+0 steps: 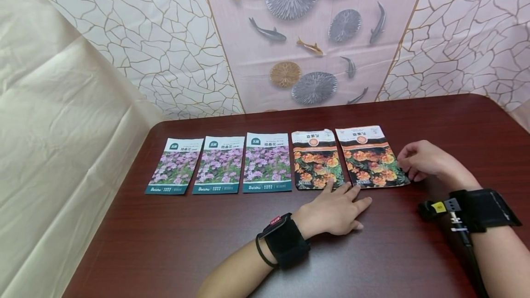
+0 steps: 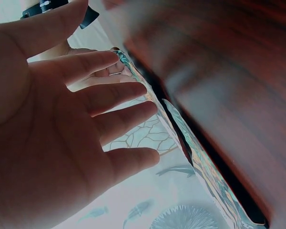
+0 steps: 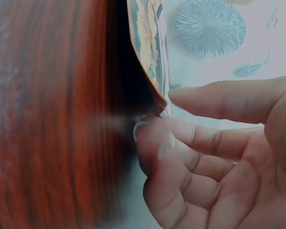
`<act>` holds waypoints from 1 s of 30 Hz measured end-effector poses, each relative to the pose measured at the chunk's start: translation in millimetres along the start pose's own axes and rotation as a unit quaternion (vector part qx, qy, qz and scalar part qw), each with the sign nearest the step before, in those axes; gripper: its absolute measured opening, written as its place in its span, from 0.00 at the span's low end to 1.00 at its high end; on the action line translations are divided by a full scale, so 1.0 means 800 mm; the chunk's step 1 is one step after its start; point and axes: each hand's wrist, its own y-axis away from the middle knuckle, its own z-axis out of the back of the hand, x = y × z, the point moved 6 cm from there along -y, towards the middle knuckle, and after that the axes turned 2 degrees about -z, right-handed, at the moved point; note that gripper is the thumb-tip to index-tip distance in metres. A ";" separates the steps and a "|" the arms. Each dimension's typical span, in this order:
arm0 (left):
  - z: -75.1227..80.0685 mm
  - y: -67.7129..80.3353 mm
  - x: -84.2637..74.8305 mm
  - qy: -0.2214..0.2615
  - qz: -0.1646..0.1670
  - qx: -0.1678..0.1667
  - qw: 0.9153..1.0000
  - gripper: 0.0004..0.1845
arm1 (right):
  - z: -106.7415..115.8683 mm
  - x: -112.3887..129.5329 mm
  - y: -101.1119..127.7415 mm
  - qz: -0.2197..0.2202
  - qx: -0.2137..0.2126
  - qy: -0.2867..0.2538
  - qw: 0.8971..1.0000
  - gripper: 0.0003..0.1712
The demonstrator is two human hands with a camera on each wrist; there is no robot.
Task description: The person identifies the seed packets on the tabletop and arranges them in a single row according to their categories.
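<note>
Five seed packets lie in a row on the dark red table [image 1: 372,261]. Three show purple flowers [image 1: 219,164] and two show orange flowers. My left hand [image 1: 335,210] lies flat with straight fingers, its fingertips touching the lower edges of the left orange packet [image 1: 315,160] and the right orange packet [image 1: 368,157]. My right hand [image 1: 418,160] sits at the right edge of that last packet with curled fingers. In the right wrist view, thumb and fingertips [image 3: 148,131] pinch the packet's corner [image 3: 155,90]. The left wrist view shows my spread left hand [image 2: 86,124] beside the packets' edges [image 2: 200,162].
A patterned plastic sheet with fish and leaf shapes [image 1: 314,36] hangs behind the table's far edge. A cream curtain [image 1: 54,128] hangs along the left side. Both wrists wear black straps [image 1: 285,240].
</note>
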 end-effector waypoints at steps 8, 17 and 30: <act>0.000 -0.003 -0.002 -0.006 0.006 0.003 1.000 0.33 | -0.001 -0.001 -0.002 -0.001 0.004 0.001 1.000 0.12; -0.001 -0.003 -0.003 -0.002 0.003 0.009 1.000 0.33 | -0.001 -0.001 0.000 0.001 0.011 0.002 1.000 0.10; -0.001 -0.001 -0.001 0.003 0.003 0.008 1.000 0.34 | -0.001 -0.001 0.002 -0.005 0.006 0.000 1.000 0.11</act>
